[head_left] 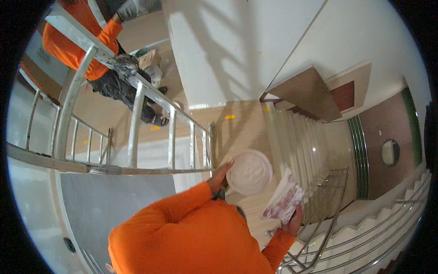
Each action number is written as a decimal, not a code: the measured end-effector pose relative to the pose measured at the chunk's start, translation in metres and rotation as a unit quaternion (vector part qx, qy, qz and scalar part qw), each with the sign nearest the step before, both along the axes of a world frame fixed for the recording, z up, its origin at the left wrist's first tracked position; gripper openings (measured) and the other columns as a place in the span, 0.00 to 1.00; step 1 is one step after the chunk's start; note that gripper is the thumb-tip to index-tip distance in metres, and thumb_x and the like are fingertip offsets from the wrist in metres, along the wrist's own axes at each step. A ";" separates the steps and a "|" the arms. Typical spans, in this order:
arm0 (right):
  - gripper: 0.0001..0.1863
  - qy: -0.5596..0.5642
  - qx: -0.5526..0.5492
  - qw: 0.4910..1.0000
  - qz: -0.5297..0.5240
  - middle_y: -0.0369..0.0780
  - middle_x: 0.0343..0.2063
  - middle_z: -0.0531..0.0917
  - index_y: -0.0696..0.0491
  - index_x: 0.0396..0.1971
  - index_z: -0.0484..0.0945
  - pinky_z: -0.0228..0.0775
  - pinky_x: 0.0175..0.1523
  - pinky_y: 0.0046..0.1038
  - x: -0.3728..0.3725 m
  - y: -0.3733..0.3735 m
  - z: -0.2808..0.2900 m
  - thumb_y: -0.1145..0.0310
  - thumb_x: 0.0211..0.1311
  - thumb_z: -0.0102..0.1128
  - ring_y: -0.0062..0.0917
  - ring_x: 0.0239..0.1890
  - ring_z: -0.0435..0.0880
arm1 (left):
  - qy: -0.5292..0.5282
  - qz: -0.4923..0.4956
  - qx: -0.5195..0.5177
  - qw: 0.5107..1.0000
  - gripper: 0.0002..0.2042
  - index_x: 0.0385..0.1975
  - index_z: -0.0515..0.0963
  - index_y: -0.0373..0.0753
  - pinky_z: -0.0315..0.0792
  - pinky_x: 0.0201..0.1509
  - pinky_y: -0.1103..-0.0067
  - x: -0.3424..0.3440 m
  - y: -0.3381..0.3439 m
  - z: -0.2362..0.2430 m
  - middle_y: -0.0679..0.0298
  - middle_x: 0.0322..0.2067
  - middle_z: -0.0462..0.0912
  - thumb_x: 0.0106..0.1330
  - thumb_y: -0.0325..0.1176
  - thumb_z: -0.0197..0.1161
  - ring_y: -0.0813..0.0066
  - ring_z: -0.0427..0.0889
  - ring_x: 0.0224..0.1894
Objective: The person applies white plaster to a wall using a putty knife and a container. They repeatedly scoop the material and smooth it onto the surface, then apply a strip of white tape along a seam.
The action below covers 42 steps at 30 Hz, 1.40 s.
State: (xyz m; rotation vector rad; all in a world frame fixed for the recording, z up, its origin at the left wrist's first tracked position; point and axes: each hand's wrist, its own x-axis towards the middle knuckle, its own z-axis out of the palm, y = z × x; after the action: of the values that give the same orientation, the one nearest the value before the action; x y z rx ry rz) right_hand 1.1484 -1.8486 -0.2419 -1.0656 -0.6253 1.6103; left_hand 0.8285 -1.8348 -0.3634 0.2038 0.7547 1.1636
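My left hand (222,175) is closed on the rim of a round white tub (250,171), which looks smeared pale inside. In my right hand (291,218) is a crumpled white item with reddish patches (280,196), a cloth or bag, gripped at its lower end. Orange sleeves cover both forearms. Just left of and beyond the tub stands an aluminium ladder (134,128).
A co-worker in orange (68,45) is by the ladder, near piled items (150,64) on the floor. Marble stairs (296,141) with steel railings (333,214) descend at right. A white wall (219,50) rises ahead; yellow arrows (229,117) mark the floor.
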 end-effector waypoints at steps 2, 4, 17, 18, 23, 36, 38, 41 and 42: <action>0.28 0.002 0.025 1.000 -0.012 0.44 0.59 0.76 0.58 0.65 0.65 0.70 0.62 0.40 0.025 0.046 -0.010 0.58 0.72 0.50 0.36 0.57 0.78 | -0.006 0.031 0.032 0.999 0.36 0.70 0.60 0.42 0.74 0.61 0.70 0.011 0.044 -0.001 0.59 0.63 0.72 0.71 0.62 0.51 0.68 0.76 0.61; 0.27 0.035 -0.008 0.999 -0.038 0.44 0.60 0.76 0.57 0.65 0.66 0.70 0.62 0.41 0.018 0.080 -0.008 0.60 0.72 0.49 0.36 0.58 0.78 | 0.008 0.029 0.011 0.999 0.37 0.70 0.60 0.42 0.74 0.60 0.71 -0.010 0.074 -0.011 0.60 0.62 0.73 0.70 0.63 0.51 0.69 0.77 0.59; 0.26 0.076 -0.002 0.984 0.163 0.44 0.58 0.76 0.58 0.62 0.68 0.70 0.65 0.43 0.000 0.392 -0.024 0.67 0.66 0.57 0.35 0.59 0.77 | 0.261 0.394 0.054 0.880 0.33 0.71 0.59 0.38 0.65 0.68 0.71 -0.143 0.228 -0.001 0.58 0.66 0.68 0.76 0.57 0.45 0.68 0.70 0.65; 0.26 0.085 0.000 0.981 0.174 0.44 0.57 0.76 0.58 0.62 0.68 0.70 0.65 0.43 0.000 0.419 -0.030 0.68 0.65 0.58 0.35 0.59 0.77 | 0.199 0.372 0.057 0.905 0.31 0.71 0.59 0.39 0.62 0.71 0.69 -0.133 0.233 0.017 0.59 0.67 0.67 0.77 0.55 0.42 0.67 0.68 0.67; 0.27 0.138 -0.013 0.965 0.224 0.44 0.55 0.78 0.58 0.61 0.68 0.71 0.64 0.42 -0.053 0.517 -0.070 0.70 0.62 0.61 0.34 0.58 0.78 | 0.115 0.398 0.023 0.910 0.32 0.73 0.55 0.41 0.58 0.75 0.66 -0.056 0.234 0.049 0.58 0.70 0.62 0.78 0.56 0.38 0.62 0.63 0.71; 0.22 0.053 -0.068 0.993 -0.086 0.39 0.50 0.79 0.54 0.56 0.72 0.74 0.55 0.36 -0.294 0.662 -0.181 0.72 0.61 0.58 0.32 0.52 0.80 | 0.059 0.417 0.035 0.906 0.33 0.73 0.56 0.44 0.55 0.75 0.63 -0.117 0.266 0.030 0.59 0.71 0.61 0.76 0.58 0.40 0.60 0.60 0.72; 0.25 -0.147 0.063 0.986 -0.052 0.40 0.54 0.77 0.53 0.61 0.68 0.73 0.58 0.39 -0.276 0.709 -0.257 0.75 0.62 0.56 0.33 0.55 0.78 | 0.050 0.383 0.044 0.921 0.32 0.73 0.56 0.44 0.55 0.75 0.63 -0.153 0.287 0.025 0.59 0.71 0.61 0.76 0.58 0.41 0.60 0.60 0.72; 0.25 0.034 -0.049 0.986 -0.154 0.43 0.54 0.78 0.57 0.61 0.68 0.74 0.57 0.36 -0.311 0.749 -0.255 0.78 0.62 0.54 0.34 0.52 0.81 | 0.104 0.391 -0.033 0.914 0.32 0.72 0.57 0.42 0.56 0.75 0.63 -0.186 0.281 0.037 0.60 0.71 0.61 0.76 0.58 0.42 0.60 0.62 0.71; 0.25 -0.015 -0.009 0.985 -0.170 0.44 0.54 0.78 0.58 0.61 0.68 0.74 0.56 0.35 -0.310 0.759 -0.268 0.78 0.62 0.54 0.35 0.51 0.81 | 0.074 0.394 -0.026 0.916 0.32 0.72 0.57 0.42 0.56 0.75 0.63 -0.197 0.280 0.034 0.60 0.70 0.61 0.76 0.58 0.42 0.60 0.62 0.71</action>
State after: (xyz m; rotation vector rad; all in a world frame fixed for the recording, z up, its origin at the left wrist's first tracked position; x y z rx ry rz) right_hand 0.8381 -1.0893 -0.5103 -1.1426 -0.4217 1.3063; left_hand 0.6315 -1.5545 -0.3291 -0.0763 1.0443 1.9051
